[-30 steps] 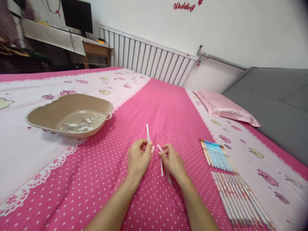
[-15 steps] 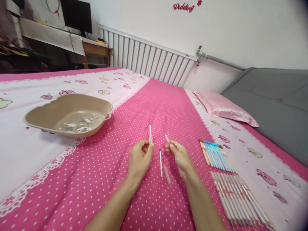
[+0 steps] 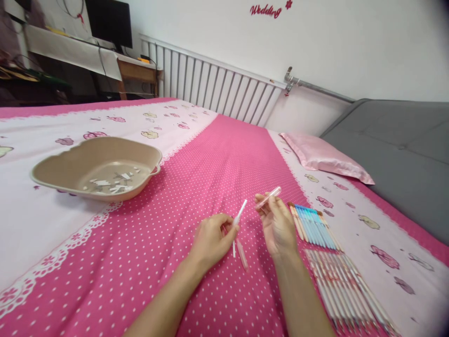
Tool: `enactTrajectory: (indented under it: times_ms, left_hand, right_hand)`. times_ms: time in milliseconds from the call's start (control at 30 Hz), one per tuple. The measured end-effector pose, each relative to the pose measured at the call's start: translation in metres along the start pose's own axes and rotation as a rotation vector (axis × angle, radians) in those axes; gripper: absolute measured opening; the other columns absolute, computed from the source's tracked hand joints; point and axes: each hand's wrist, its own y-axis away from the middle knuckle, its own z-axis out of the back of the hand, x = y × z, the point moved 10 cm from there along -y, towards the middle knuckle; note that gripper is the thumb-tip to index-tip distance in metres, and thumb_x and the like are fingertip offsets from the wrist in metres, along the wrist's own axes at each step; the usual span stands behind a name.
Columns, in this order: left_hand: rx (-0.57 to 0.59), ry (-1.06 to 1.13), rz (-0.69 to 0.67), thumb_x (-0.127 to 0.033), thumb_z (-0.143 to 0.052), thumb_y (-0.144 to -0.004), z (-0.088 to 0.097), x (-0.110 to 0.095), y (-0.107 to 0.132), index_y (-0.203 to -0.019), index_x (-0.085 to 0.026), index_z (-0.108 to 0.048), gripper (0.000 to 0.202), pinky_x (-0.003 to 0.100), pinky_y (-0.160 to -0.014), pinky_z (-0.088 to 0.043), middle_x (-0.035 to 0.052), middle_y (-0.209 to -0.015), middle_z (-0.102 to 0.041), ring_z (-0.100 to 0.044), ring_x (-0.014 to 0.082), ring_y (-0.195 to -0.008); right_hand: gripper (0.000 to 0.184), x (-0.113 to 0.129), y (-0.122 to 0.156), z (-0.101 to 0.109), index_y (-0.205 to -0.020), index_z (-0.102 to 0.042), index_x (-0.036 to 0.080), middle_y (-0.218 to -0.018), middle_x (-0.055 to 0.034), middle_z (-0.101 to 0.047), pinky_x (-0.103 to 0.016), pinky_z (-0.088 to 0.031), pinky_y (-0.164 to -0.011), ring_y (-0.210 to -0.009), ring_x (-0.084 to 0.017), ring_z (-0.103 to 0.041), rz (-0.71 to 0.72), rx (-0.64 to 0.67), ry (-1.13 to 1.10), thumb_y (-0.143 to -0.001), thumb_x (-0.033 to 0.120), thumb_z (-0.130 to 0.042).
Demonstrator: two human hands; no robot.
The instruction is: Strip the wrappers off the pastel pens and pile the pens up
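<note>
My left hand (image 3: pixel 213 238) pinches a pen piece (image 3: pixel 241 210) with a slim white tube slanting up to the right out of its paler grip end. Held up in my right hand (image 3: pixel 279 229) is a clear pinkish pen barrel (image 3: pixel 273 193), tilted with its far end raised to the right. A white pen refill (image 3: pixel 234 250) lies on the bed just under my left fingertips, its upper part covered by them. Beside it rests a translucent pink pen tube (image 3: pixel 242 256). The two held pieces are apart.
A beige basin (image 3: pixel 70 161) with white and grey scraps stands at left. On the right lie a row of blue and peach pens (image 3: pixel 314 227) and several clear-barrelled pens (image 3: pixel 345 285). Farther off are a pink pillow (image 3: pixel 326 157) and a grey headboard (image 3: pixel 396 140).
My right hand has moved right and turned palm-up, tilting the pink barrel. My left hand has shifted slightly right and lower, and its white tube now leans right instead of standing upright.
</note>
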Motion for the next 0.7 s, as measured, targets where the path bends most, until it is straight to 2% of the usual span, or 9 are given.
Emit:
enactTrajectory:
  times_ms: [200, 500, 700]
  left_hand:
    - [0.079, -0.173, -0.051, -0.032, -0.046, -0.081, -0.0094, -0.0036, 0.0029, -0.074, -0.018, -0.062, 0.022, 0.024, -0.054, -0.031, 0.0009, -0.066, -0.059, -0.048, 0.0125, -0.058]
    - [0.087, -0.198, -0.073, -0.031, -0.047, -0.081, -0.0095, -0.0068, 0.0039, -0.074, -0.018, -0.061, 0.021, 0.025, -0.056, -0.032, 0.0009, -0.066, -0.058, -0.048, 0.0125, -0.058]
    - [0.075, -0.190, -0.076, -0.032, -0.047, -0.081, -0.0087, -0.0073, 0.0035, -0.075, -0.018, -0.061, 0.021, 0.025, -0.056, -0.032, 0.0010, -0.067, -0.059, -0.048, 0.0127, -0.059]
  right_hand:
    - [0.017, 0.0042, -0.0006, 0.0011, -0.079, -0.056, 0.021, -0.079, 0.0007, -0.066, -0.030, -0.041, -0.078, -0.079, -0.013, -0.059, 0.048, -0.013, 0.025, -0.073, 0.034, -0.064]
    - [0.019, -0.0027, 0.0012, -0.0062, -0.082, -0.055, 0.021, -0.080, -0.0005, -0.065, -0.030, -0.041, -0.074, -0.079, -0.015, -0.059, 0.003, 0.045, 0.077, -0.073, 0.036, -0.063]
    - [0.020, -0.0011, 0.0010, -0.0045, -0.082, -0.055, 0.021, -0.079, -0.0007, -0.064, -0.030, -0.041, -0.072, -0.077, -0.015, -0.058, 0.016, 0.036, 0.099, -0.073, 0.037, -0.062]
